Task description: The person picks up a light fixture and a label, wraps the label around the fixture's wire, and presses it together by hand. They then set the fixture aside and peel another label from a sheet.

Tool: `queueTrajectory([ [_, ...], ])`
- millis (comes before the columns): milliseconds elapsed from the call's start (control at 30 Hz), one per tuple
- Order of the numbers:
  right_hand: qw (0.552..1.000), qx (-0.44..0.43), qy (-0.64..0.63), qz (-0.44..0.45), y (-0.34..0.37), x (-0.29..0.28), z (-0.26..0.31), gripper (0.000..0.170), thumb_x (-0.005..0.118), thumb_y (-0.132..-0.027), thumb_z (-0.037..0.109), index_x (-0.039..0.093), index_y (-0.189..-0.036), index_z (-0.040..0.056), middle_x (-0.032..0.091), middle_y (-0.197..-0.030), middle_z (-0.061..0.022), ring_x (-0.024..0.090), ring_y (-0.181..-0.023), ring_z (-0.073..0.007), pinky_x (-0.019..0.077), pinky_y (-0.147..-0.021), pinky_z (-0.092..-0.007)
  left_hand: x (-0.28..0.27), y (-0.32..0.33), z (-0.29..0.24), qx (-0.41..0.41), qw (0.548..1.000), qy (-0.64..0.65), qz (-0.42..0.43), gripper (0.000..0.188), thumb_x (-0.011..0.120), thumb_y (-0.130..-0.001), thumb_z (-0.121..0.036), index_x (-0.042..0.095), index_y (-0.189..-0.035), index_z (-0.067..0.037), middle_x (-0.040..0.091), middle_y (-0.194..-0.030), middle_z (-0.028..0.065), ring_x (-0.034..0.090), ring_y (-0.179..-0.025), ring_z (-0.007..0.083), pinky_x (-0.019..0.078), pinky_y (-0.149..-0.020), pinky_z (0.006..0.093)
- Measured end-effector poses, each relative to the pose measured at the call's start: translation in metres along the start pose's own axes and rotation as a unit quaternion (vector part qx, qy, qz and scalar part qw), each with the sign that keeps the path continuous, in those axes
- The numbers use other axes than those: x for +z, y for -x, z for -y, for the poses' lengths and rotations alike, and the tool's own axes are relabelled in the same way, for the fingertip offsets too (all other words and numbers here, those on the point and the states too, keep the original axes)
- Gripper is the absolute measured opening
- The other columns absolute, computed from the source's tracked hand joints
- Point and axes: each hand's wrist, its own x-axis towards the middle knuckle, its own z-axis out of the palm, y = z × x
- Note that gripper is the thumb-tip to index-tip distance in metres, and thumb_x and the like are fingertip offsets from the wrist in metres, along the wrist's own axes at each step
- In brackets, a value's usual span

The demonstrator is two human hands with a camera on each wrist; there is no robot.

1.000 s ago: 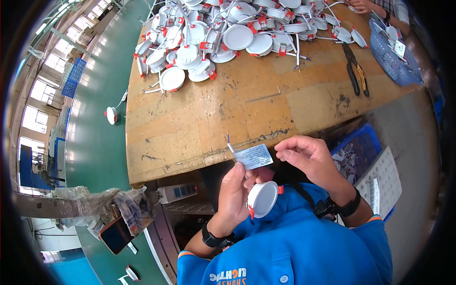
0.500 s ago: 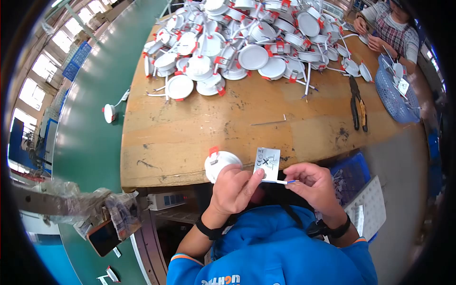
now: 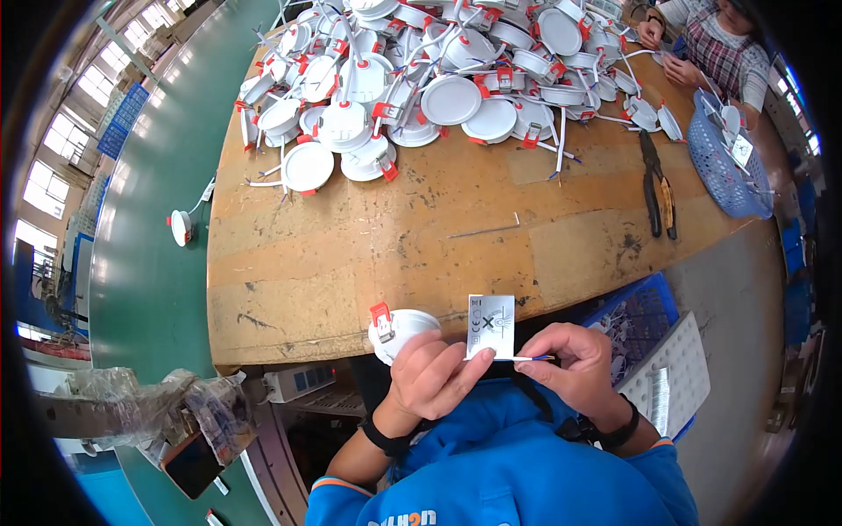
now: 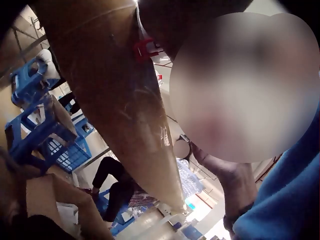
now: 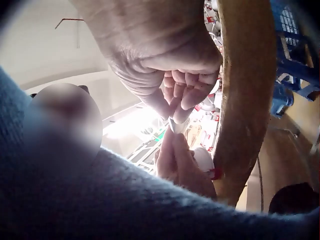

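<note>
In the head view my left hand point(image 3: 434, 377) pinches the white cable of a round downlight point(image 3: 412, 326) at its label, thumb on top. The downlight's white body, with a red spring clip point(image 3: 381, 316), sits past my left fingers at the table's front edge. A silver label point(image 3: 491, 320) printed with a black cross and symbols stands up from the cable point(image 3: 524, 358). My right hand point(image 3: 577, 368) pinches the cable's stripped end, where blue shows at the fingertips. In the right wrist view the fingertips of my right hand point(image 5: 155, 55) and left hand point(image 5: 182, 167) nearly meet.
A big heap of downlights point(image 3: 452, 99) covers the back of the wooden table point(image 3: 368, 232). Pliers point(image 3: 658, 188), a thin bent rod point(image 3: 484, 231) and a blue basket point(image 3: 715, 167) lie to the right. Another person point(image 3: 719, 53) works behind the basket. A green surface point(image 3: 145, 210) runs along the left.
My left hand has turned over, taking the downlight from near my chest to the table edge. The label now shows its symbol side. My right hand has closed on the wire end.
</note>
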Motion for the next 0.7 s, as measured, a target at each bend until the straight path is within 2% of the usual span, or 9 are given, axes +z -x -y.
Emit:
queueTrajectory([
  [100, 0.982, -0.136, 0.128, 0.014, -0.007, 0.000, 0.009, 0.013, 0.072, -0.070, -0.001, 0.063, -0.078, 0.0041, 0.066, -0.075, -0.0077, 0.063, -0.064, -0.0140, 0.0479, -0.055, -0.0231, -0.002, 0.004, -0.001, -0.015, 1.000, 0.006, -0.015, 0.029, 0.069, -0.066, -0.007, 0.068, -0.095, -0.009, 0.054, -0.080, 0.0036, 0.052, -0.071, 0.0169, 0.0450, -0.075, 0.0345],
  [200, 0.957, -0.214, 0.193, 0.030, -0.011, 0.001, 0.019, 0.013, 0.071, -0.069, -0.002, 0.063, -0.077, 0.0051, 0.066, -0.075, -0.0095, 0.064, -0.064, -0.0176, 0.0481, -0.054, -0.0240, -0.007, 0.005, -0.010, -0.065, 0.996, -0.060, 0.010, 0.033, 0.072, -0.067, -0.011, 0.062, -0.098, -0.014, 0.057, -0.087, 0.0023, 0.057, -0.083, 0.0181, 0.0340, -0.091, 0.0390],
  [300, 0.956, -0.213, 0.198, 0.025, -0.016, 0.004, 0.019, 0.013, 0.071, -0.069, -0.003, 0.063, -0.076, 0.0049, 0.066, -0.074, -0.0092, 0.064, -0.065, -0.0171, 0.0482, -0.054, -0.0242, -0.006, 0.012, -0.011, -0.099, 0.991, -0.094, 0.015, 0.033, 0.073, -0.068, -0.013, 0.059, -0.098, -0.015, 0.059, -0.086, 0.0010, 0.059, -0.093, 0.0191, 0.0232, -0.097, 0.0393],
  [400, 0.966, -0.195, 0.171, 0.005, -0.022, 0.006, 0.015, 0.013, 0.071, -0.069, -0.003, 0.063, -0.076, 0.0042, 0.066, -0.074, -0.0091, 0.063, -0.063, -0.0149, 0.0477, -0.054, -0.0232, -0.007, 0.012, -0.009, -0.129, 0.988, -0.087, -0.012, 0.033, 0.073, -0.068, -0.014, 0.059, -0.097, -0.014, 0.061, -0.086, 0.0009, 0.059, -0.098, 0.0206, 0.0213, -0.098, 0.0403],
  [500, 0.980, -0.154, 0.127, -0.019, -0.026, 0.007, 0.018, 0.012, 0.071, -0.070, -0.003, 0.063, -0.076, 0.0034, 0.066, -0.074, -0.0086, 0.061, -0.061, -0.0118, 0.0467, -0.054, -0.0217, -0.019, 0.005, -0.007, -0.185, 0.976, -0.108, 0.044, 0.033, 0.074, -0.067, -0.013, 0.059, -0.096, -0.014, 0.062, -0.086, 0.0017, 0.059, -0.100, 0.0212, 0.0189, -0.100, 0.0402],
  [533, 0.982, -0.150, 0.116, -0.003, -0.028, 0.006, 0.019, 0.012, 0.071, -0.071, -0.003, 0.063, -0.078, 0.0028, 0.066, -0.074, -0.0081, 0.060, -0.061, -0.0094, 0.0458, -0.054, -0.0204, -0.018, 0.004, -0.005, -0.178, 0.978, -0.101, 0.033, 0.029, 0.073, -0.068, -0.012, 0.059, -0.094, -0.012, 0.063, -0.085, 0.0017, 0.060, -0.097, 0.0217, 0.0204, -0.100, 0.0397],
  [633, 0.974, -0.176, 0.140, 0.020, -0.032, 0.012, 0.038, 0.013, 0.071, -0.071, -0.003, 0.063, -0.079, 0.0024, 0.066, -0.074, -0.0080, 0.060, -0.061, -0.0089, 0.0451, -0.054, -0.0198, -0.020, 0.001, -0.004, -0.177, 0.983, -0.034, 0.026, 0.026, 0.072, -0.069, -0.010, 0.060, -0.093, -0.009, 0.064, -0.084, 0.0041, 0.063, -0.088, 0.0237, 0.0326, -0.094, 0.0420],
  [700, 0.975, -0.172, 0.139, 0.034, -0.034, 0.017, 0.054, 0.015, 0.072, -0.070, -0.003, 0.063, -0.080, 0.0025, 0.066, -0.074, -0.0074, 0.060, -0.061, -0.0087, 0.0448, -0.053, -0.0194, -0.020, -0.007, -0.001, -0.206, 0.975, 0.078, -0.009, 0.024, 0.070, -0.071, -0.007, 0.059, -0.092, -0.005, 0.066, -0.084, 0.0085, 0.064, -0.083, 0.0235, 0.0421, -0.085, 0.0402],
])
